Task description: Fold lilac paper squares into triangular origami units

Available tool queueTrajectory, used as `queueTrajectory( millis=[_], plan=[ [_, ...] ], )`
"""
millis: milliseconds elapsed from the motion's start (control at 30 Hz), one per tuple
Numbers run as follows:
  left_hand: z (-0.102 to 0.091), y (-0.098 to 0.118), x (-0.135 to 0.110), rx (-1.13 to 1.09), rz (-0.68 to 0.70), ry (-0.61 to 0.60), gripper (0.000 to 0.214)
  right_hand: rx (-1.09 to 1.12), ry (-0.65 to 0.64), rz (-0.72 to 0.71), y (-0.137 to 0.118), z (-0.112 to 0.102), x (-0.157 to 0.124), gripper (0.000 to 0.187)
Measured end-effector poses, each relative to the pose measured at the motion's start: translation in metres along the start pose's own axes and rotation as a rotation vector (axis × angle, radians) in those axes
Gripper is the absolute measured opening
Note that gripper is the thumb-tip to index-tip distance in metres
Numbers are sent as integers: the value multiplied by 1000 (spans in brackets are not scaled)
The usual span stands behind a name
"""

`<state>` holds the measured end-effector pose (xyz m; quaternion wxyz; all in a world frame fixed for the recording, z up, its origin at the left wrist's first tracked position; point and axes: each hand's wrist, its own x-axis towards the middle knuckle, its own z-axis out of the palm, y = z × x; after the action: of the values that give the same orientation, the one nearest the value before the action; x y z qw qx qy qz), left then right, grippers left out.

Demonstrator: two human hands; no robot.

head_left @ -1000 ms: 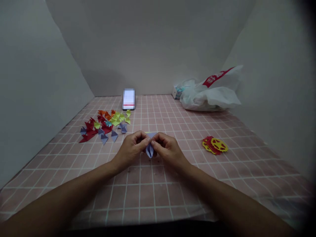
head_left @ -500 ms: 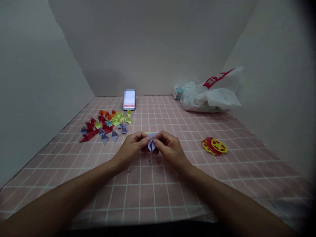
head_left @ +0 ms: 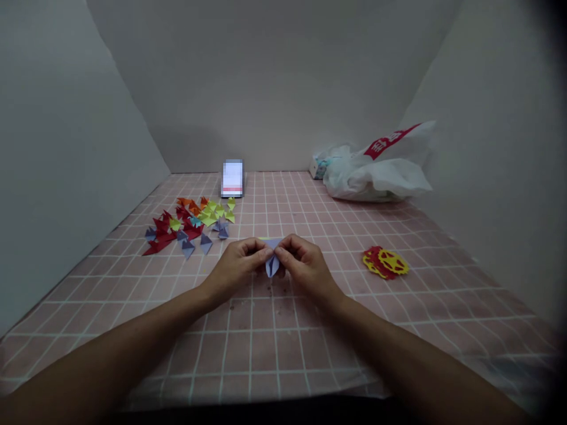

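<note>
A small pale purple folded paper piece (head_left: 271, 264) is pinched between both hands over the pink checked tablecloth (head_left: 274, 348). My left hand (head_left: 237, 265) grips its left side with thumb and fingers closed. My right hand (head_left: 305, 265) pinches its right side the same way. The paper's pointed tip hangs down between the fingertips. To the left, beyond my left hand, lies a heap of folded paper triangles (head_left: 190, 224) in red, orange, yellow-green and purple.
A phone (head_left: 233, 178) stands at the back against the grey wall. A white plastic bag (head_left: 376, 168) with red print lies at the back right, a small box (head_left: 318, 165) beside it. Red and yellow paper cut-outs (head_left: 384, 261) lie to the right.
The hands have shifted slightly and reworked their pinch on the purple paper. Its tip hangs lower than half a second ago. Nothing else has moved.
</note>
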<state>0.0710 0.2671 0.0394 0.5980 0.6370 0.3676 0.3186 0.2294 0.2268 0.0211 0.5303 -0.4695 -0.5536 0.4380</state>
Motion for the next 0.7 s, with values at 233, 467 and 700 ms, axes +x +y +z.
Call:
queueTrajectory(
  millis=[233,467,700],
  plan=[
    [4,3,-7,103,73,81,22,-272,197,-151,4,-2,-3,14],
    [12,8,-15,66,-17,26,29,-490,348,-350,-4,-1,-8,13],
    [16,7,-15,-1,10,89,27,-496,365,-374,-3,1,-10,13]
  ],
)
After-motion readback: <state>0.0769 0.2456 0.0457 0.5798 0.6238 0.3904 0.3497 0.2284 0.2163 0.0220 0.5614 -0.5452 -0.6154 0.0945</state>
